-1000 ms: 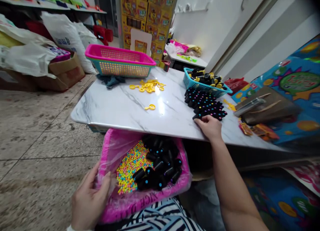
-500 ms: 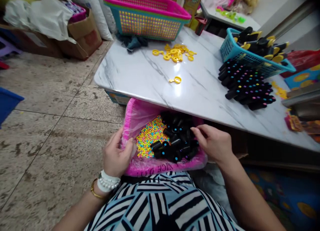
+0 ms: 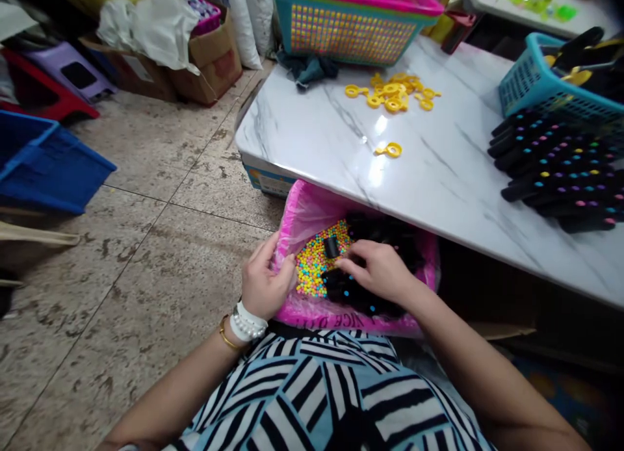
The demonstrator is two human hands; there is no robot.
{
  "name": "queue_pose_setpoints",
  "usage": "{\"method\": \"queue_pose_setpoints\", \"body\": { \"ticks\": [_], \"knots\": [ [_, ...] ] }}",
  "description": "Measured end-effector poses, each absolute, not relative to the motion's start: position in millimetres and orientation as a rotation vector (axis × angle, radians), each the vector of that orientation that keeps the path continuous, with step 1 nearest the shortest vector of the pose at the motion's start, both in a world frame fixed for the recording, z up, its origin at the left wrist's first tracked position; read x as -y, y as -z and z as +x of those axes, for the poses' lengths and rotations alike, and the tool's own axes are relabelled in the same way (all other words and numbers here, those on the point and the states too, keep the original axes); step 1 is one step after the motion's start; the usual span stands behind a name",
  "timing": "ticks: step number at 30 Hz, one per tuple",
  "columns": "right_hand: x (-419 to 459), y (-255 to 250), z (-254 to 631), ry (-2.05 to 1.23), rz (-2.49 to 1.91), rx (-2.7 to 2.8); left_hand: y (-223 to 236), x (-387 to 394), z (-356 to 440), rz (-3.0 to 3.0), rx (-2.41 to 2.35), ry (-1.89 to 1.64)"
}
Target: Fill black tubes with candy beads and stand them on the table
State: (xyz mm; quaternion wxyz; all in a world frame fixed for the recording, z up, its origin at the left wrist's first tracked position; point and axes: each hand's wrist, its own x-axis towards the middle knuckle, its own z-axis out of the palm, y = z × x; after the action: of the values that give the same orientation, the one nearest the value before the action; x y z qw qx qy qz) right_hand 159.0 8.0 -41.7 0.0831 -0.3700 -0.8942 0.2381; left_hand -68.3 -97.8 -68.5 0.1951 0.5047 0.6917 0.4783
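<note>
Near 1 right hand (image 3: 377,270), 1 black cylinder (image 3: 331,247) tops beads (image 3: 312,269).

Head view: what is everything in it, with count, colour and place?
Lined plastic basin: one, pink, between hands
Small round beads: many, multicoloured, in basin
Short cylinders: several, black, in basin
Marbled table: one, white, ahead
Ringed plastic tabs: one apart, others piled, yellow, on table
Dot-ended tubes: many, black, table's right
Filled mesh basket: one, light blue, behind tubes
Nested mesh baskets: at least two, pink and teal, table's far end
Crumpled cloth: one, dark teal, beside them
Plastic crate: one, blue, floor left
Stools: two, purple and red, beyond crate
Background clutter: uncounted
Left hand: one, on basin rim
Right hand: one, over basin
</note>
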Motion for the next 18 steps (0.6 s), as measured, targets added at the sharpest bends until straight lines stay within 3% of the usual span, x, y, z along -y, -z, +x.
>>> {"method": "queue_pose_setpoints", "body": {
  "ticks": [8, 18],
  "knots": [
    [-34, 61, 145, -0.473, -0.526, 3.004, 70, 99, -68, 1.409, -1.945, -1.352],
    [-33, 82, 129, -0.233, -0.565, 2.984, 73, 99, -67, 1.461, -1.929, -1.395]
  ]
}}
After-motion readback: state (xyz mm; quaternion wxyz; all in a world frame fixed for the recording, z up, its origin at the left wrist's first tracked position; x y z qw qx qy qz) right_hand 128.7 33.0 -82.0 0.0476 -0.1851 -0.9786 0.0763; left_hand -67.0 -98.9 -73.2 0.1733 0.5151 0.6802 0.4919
